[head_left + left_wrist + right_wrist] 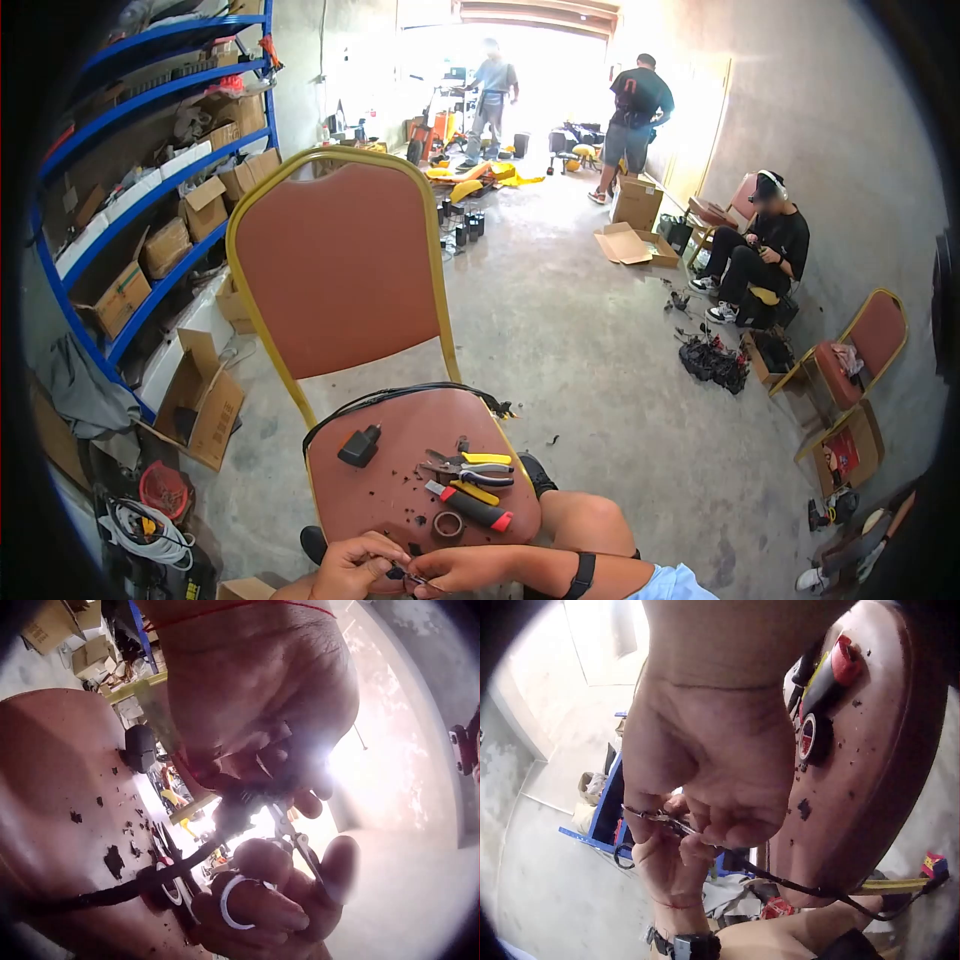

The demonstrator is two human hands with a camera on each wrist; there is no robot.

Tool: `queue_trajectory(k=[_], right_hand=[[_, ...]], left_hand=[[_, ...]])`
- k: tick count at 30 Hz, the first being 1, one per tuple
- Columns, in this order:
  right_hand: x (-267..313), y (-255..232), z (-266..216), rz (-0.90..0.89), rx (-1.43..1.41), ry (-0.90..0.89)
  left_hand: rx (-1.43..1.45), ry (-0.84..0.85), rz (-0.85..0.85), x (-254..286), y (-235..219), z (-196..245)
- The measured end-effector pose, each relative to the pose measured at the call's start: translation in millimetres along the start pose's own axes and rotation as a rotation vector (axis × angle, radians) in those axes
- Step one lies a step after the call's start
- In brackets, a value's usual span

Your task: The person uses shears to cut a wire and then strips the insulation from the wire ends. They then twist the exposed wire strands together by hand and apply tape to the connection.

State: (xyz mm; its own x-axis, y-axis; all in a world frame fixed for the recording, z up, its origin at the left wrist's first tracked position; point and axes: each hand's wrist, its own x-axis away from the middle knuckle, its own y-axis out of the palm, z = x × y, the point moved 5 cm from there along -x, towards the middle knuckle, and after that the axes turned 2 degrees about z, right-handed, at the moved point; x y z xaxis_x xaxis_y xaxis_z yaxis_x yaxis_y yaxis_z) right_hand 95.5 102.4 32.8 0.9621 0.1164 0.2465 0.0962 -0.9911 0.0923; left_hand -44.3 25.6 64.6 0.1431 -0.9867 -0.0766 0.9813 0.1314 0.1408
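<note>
Both hands meet low in the head view, just over the chair seat's [385, 435] near edge. My left hand [355, 562] curls its fingers round the end of a black cable [180, 868], which trails away beside the seat. Opposite it, my right hand [465, 570] pinches a slim silver metal tool [301, 841] between thumb and fingers, close against the cable end. What kind of tool it is, I cannot tell. Fingers hide the spot where tool and cable come together. A white ring [232, 904] circles a right finger.
On the seat lie a black adapter [360, 446], yellow-handled pliers [487, 459], a red-and-black utility knife [475, 506], a tape roll [448, 524] and dark scraps. A cable bundle [400, 388] lies along the seat's back. Blue shelving [150, 300] stands left; a seated person [765, 250] is at right.
</note>
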Motion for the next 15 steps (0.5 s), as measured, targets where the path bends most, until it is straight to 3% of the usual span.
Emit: queue_trajectory(k=[4, 7, 10, 15], right_hand=[[-2, 0, 16, -0.052, -0.112, 0.133], [-10, 0, 26, -0.064, -0.194, 0.063], [5, 0, 10, 0.071, -0.344, 0.116], [-3, -2, 13, 0.08, -0.236, 0.018]], left_hand=[[-0.031, -0.03, -0.055, 4, 5, 2], [-0.106, -0.001, -0.071, 3, 7, 8], [-0.146, 0.034, -0.071, 4, 4, 8], [-0.146, 0.051, -0.039, 0, -11, -2]])
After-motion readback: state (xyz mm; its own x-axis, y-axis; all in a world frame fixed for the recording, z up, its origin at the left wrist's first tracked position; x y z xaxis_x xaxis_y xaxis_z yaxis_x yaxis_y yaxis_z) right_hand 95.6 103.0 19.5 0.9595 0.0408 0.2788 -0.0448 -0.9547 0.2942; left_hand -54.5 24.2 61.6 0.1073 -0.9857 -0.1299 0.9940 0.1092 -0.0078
